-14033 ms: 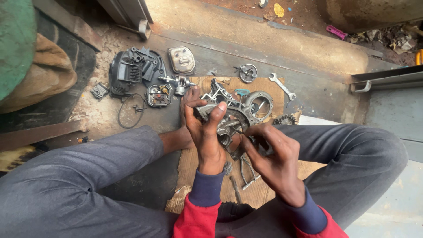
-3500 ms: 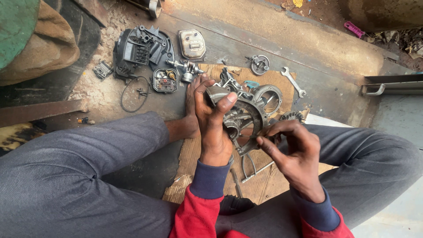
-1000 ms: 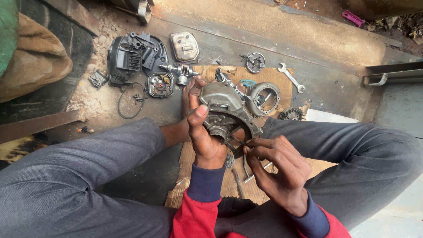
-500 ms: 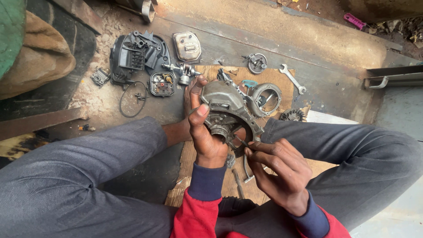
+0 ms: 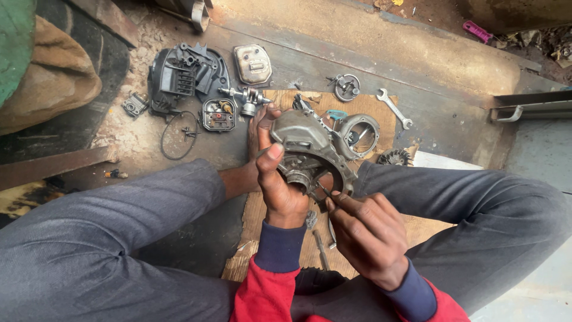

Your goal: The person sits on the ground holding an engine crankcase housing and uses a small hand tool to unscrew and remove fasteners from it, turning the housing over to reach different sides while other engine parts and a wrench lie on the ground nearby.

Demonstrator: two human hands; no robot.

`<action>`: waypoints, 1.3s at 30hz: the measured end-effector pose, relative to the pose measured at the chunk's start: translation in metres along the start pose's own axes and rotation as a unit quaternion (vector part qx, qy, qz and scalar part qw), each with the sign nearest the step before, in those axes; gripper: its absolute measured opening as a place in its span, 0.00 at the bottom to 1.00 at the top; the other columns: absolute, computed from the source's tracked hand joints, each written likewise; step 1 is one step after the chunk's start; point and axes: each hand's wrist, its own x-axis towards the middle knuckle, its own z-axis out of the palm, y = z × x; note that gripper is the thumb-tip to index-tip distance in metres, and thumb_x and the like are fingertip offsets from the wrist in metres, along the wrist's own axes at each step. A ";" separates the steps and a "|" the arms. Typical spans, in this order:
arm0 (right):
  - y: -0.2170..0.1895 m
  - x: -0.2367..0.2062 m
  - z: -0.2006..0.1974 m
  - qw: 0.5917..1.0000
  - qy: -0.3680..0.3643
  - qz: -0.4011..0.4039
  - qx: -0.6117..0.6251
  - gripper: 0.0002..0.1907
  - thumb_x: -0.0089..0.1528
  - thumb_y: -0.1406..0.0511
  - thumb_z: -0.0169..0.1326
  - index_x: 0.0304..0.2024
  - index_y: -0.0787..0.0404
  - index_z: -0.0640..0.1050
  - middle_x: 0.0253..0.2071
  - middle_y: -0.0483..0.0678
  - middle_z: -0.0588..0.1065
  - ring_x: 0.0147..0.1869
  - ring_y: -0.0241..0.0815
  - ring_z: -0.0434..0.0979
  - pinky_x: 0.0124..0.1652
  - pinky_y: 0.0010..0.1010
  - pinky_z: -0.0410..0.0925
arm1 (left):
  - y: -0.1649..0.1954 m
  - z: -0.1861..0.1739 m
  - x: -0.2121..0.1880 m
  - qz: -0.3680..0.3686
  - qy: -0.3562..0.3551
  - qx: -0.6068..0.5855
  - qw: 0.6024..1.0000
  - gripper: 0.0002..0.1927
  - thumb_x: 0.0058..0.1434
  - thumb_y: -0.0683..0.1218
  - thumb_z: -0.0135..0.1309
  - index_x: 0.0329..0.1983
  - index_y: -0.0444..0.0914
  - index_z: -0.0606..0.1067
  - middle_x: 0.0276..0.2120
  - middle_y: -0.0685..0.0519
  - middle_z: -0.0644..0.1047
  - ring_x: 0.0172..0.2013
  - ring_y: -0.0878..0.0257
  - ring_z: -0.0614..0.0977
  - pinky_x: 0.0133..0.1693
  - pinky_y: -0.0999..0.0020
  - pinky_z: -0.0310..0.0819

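Head view, frame centre: left hand (image 5: pixel 280 191) grips the grey engine casing (image 5: pixel 310 149); right hand (image 5: pixel 366 238) pinches a thin tool (image 5: pixel 325 192), probing inside it; steady aim is needed.

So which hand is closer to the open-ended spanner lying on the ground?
Right. The right hand works below the grey metal engine casing, nearer the spanner at upper right; the left hand holds the casing's far side.

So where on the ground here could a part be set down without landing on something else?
Bare concrete lies beyond the spanner, up toward the pink tool, and right of it toward the metal rail. Crowded: the cardboard around the metal housing in the left hand, and the ground by the black cover.
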 end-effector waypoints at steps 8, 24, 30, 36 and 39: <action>-0.002 -0.003 0.002 0.998 0.056 0.022 0.017 0.13 0.55 0.79 0.67 0.37 0.68 0.77 0.38 0.55 0.79 0.32 0.44 0.77 0.33 0.31 0.68 | 0.003 0.004 -0.001 0.011 0.022 0.022 0.999 0.34 0.54 0.55 0.56 0.63 0.40 0.66 0.55 0.44 0.70 0.57 0.50 0.74 0.58 0.52 0.72; -0.002 -0.005 0.006 0.999 0.030 0.024 0.034 0.13 0.55 0.79 0.67 0.39 0.69 0.78 0.39 0.57 0.79 0.33 0.45 0.77 0.33 0.32 0.67 | 0.003 0.004 0.000 0.027 -0.003 0.034 0.999 0.36 0.53 0.58 0.57 0.63 0.39 0.66 0.59 0.45 0.67 0.62 0.49 0.71 0.62 0.48 0.69; 0.002 -0.004 0.007 0.998 0.052 -0.017 -0.006 0.13 0.56 0.80 0.66 0.38 0.70 0.76 0.41 0.59 0.78 0.34 0.48 0.78 0.35 0.34 0.69 | 0.002 0.008 -0.002 0.057 0.007 0.059 0.997 0.34 0.54 0.57 0.57 0.61 0.38 0.66 0.61 0.50 0.65 0.64 0.52 0.70 0.63 0.48 0.69; -0.004 -0.006 0.009 0.996 0.071 0.036 0.027 0.14 0.55 0.80 0.68 0.37 0.67 0.76 0.39 0.56 0.79 0.32 0.44 0.77 0.33 0.32 0.68 | 0.005 0.008 -0.001 0.048 0.000 0.029 0.998 0.34 0.55 0.57 0.56 0.62 0.38 0.66 0.58 0.46 0.67 0.61 0.50 0.71 0.62 0.49 0.68; -0.005 -0.009 0.012 0.996 0.058 0.055 0.044 0.13 0.55 0.79 0.67 0.37 0.68 0.76 0.38 0.56 0.79 0.33 0.46 0.79 0.33 0.31 0.69 | 0.003 0.008 -0.001 0.053 0.001 0.022 0.998 0.33 0.54 0.56 0.57 0.61 0.38 0.66 0.58 0.49 0.66 0.62 0.52 0.71 0.63 0.47 0.69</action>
